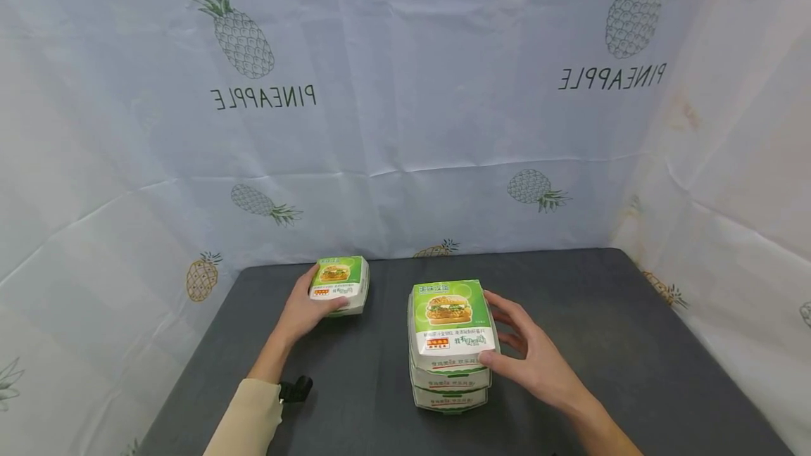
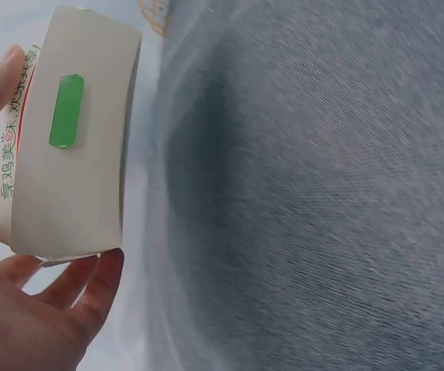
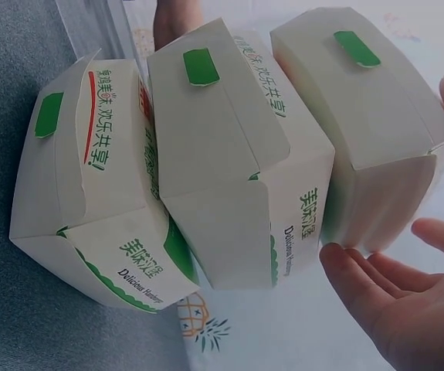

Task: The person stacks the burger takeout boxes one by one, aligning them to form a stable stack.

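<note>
Toward the back left, my left hand [image 1: 307, 309] grips a green-and-white paper hamburger box [image 1: 338, 280] across its sides. The left wrist view shows this box [image 2: 83, 178] raised off the tabletop, thumb on one side and fingers on the other. Three similar boxes stand stacked near the middle. My right hand [image 1: 529, 361] holds the top hamburger box [image 1: 446, 315] at its right side, thumb by the front corner. Below it are the middle box [image 3: 222, 147] and the bottom box [image 3: 90, 185], slightly out of line with each other.
The dark grey tabletop [image 1: 355, 385] carries the stack. Behind it hangs a pale cloth [image 1: 443, 125] printed with pineapples, with more cloth along both sides. A black strap device [image 1: 296, 389] is at my left wrist.
</note>
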### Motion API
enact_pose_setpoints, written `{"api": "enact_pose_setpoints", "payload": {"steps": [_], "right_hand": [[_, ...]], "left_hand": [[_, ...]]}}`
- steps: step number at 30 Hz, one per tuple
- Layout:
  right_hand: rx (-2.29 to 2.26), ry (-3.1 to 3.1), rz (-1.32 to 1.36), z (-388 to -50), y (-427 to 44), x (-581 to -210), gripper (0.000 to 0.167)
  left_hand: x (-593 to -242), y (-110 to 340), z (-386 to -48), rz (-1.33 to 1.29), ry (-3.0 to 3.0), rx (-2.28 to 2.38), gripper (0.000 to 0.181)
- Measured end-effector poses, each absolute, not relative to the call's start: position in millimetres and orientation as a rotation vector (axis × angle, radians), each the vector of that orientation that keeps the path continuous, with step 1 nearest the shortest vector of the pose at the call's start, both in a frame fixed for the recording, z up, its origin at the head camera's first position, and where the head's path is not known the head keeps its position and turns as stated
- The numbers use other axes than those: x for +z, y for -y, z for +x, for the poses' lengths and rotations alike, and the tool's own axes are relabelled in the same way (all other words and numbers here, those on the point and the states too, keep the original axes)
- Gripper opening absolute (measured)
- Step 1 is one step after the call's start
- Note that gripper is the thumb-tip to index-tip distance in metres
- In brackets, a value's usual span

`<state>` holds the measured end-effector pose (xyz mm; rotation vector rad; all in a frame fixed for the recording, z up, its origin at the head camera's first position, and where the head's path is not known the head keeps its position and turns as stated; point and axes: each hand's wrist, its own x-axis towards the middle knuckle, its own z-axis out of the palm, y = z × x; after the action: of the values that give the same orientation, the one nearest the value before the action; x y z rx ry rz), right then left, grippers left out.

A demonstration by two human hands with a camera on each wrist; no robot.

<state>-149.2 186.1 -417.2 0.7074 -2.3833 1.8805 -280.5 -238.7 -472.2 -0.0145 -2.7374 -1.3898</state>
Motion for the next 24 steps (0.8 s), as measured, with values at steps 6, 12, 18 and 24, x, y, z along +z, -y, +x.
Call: {"api": "enact_pose_setpoints", "payload": {"steps": [6,12,18,24], "right_hand": [[1.86,2.39,0.701,-149,-187,-417,0.074],[1.867,2.384,0.707,-149,-188,-416,0.074],[1.875,2.366,0.731,-149,-189,-415,0.074],[1.862,2.357,0.742,-149,-190,-413,0.074]], "left_hand": [[-459,231,-277,-0.053,2.73,-1.334,0.116],[-447,224,-270,-0.091,2.712,-1.28,0.115],[-432,216,-261,-0.113,2.69,-1.268,0.114],[-418,208,-255,-0.149,2.679,-1.239,0.112]]}}
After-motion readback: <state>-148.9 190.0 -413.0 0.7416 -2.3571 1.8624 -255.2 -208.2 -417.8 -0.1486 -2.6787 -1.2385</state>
